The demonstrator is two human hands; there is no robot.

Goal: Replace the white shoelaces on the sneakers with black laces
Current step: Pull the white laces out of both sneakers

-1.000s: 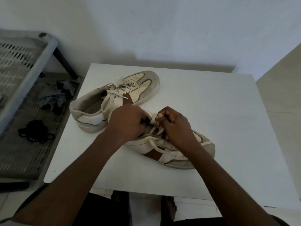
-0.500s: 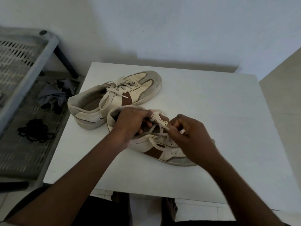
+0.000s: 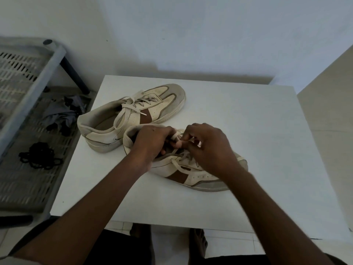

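Both hands crowd the top of the near sneaker [image 3: 193,175], so its tongue and upper eyelets are mostly covered and the toe is half hidden behind the right wrist. The left hand [image 3: 150,142] sits over the shoe's opening, its grip curled onto the collar and tongue; just what the fingertips have is hard to make out. The right hand [image 3: 208,148] has its grip pinched on the white lace [image 3: 177,163], a pale bit showing between the fingers, with a loop of it bridging the gap between the hands. The forearms run out of the bottom of the view. The shoe lies on the bench [image 3: 248,131] near its middle, toe pointing right: cream upper, brown side stripe, grey suede toe, lace crossing below the hands. Just behind it, heels nearly touching, the far sneaker [image 3: 133,115] angles up to the right, fully laced in white, loose ends draped over its side. Off the bench on the left, a slatted grey rack [image 3: 28,92] carries the black laces [image 3: 39,158] in a tangled bundle, well apart from both shoes, and a crumpled grey cloth [image 3: 59,115] further back. Bare feet show under the bench's front edge, dim and partly cut off.
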